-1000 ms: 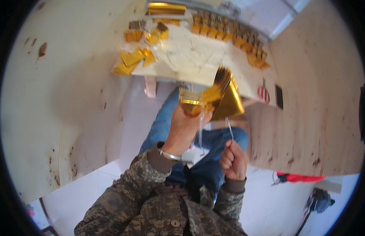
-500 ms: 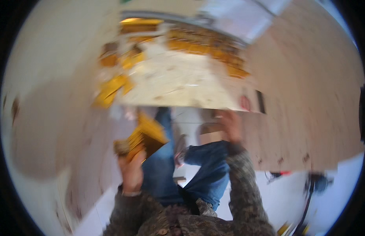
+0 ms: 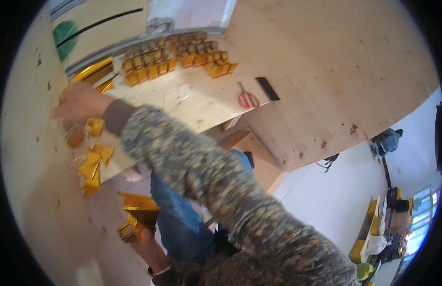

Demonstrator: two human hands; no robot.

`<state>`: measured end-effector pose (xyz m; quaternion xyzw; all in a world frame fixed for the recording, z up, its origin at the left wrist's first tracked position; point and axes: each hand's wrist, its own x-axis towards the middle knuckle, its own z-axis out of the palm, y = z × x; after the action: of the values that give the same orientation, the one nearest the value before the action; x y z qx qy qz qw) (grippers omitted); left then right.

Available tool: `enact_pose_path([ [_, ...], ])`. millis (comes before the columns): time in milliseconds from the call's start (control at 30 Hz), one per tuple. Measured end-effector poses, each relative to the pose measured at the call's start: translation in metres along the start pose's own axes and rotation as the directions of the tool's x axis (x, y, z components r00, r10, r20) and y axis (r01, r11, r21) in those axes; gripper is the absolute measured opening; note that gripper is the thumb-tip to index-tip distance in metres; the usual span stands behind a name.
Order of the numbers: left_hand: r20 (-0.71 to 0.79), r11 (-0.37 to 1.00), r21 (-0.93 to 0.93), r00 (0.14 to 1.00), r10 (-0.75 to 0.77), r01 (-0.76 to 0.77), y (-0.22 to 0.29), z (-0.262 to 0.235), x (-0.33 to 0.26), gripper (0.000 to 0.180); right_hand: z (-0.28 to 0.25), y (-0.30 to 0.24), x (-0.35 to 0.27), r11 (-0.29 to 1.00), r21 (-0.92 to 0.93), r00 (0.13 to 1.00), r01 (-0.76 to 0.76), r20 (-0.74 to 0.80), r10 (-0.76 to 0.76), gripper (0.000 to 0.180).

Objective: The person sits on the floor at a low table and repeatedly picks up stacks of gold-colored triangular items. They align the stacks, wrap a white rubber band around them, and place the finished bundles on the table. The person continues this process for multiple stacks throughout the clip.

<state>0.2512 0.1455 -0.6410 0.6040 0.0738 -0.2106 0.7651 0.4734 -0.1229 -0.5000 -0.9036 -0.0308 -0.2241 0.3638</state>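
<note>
Down by the person's knee, the left hand [image 3: 143, 238] grips a stack of shiny gold paper sheets [image 3: 137, 214], fingers wrapped around its lower end. The sheets look thin, light and slippery, so they could bend or slide apart; pinching the whole stack near one edge seems best. Across the wooden table [image 3: 202, 97], the right hand [image 3: 80, 101] reaches spread and flat toward folded gold pieces [image 3: 93, 159], holding nothing.

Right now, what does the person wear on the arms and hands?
Both hands are bare, without gloves. The right arm has a speckled grey-and-tan camouflage sleeve with a plain brown cuff at the wrist. The left wrist carries a thin pale bracelet.
</note>
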Motion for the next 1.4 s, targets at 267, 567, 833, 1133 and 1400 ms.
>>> enact_pose_path([
  [267, 0.171, 0.972, -0.054, 0.957, 0.235, -0.229, 0.010, 0.010, -0.029, 0.035, -0.058, 0.037, -0.210, 0.825, 0.483, 0.944, -0.292, 0.007, 0.330, 0.030],
  [567, 0.392, 0.908, 0.220, 0.885, 0.252, -0.356, 0.019, 0.062, -0.021, 0.042, -0.094, -0.024, -0.345, 0.858, 0.479, 0.974, -0.186, -0.022, 0.224, 0.108],
  [833, 0.709, 0.849, 0.165, 0.658, 0.252, -0.503, 0.004, 0.142, -0.002, 0.056, -0.118, 0.006, -0.381, 0.961, 0.258, 0.985, -0.097, -0.115, 0.130, 0.141],
  [1133, 0.834, 0.779, 0.207, 0.523, 0.175, -0.592, -0.034, 0.208, 0.074, 0.065, -0.131, 0.085, -0.372, 0.920, 0.303, 0.945, -0.249, -0.133, 0.300, 0.105],
  [1400, 0.895, 0.685, 0.258, 0.436, 0.096, -0.681, -0.060, 0.265, 0.150, 0.090, -0.121, 0.174, -0.353, 0.914, 0.313, 0.903, -0.258, -0.259, 0.344, 0.084],
])
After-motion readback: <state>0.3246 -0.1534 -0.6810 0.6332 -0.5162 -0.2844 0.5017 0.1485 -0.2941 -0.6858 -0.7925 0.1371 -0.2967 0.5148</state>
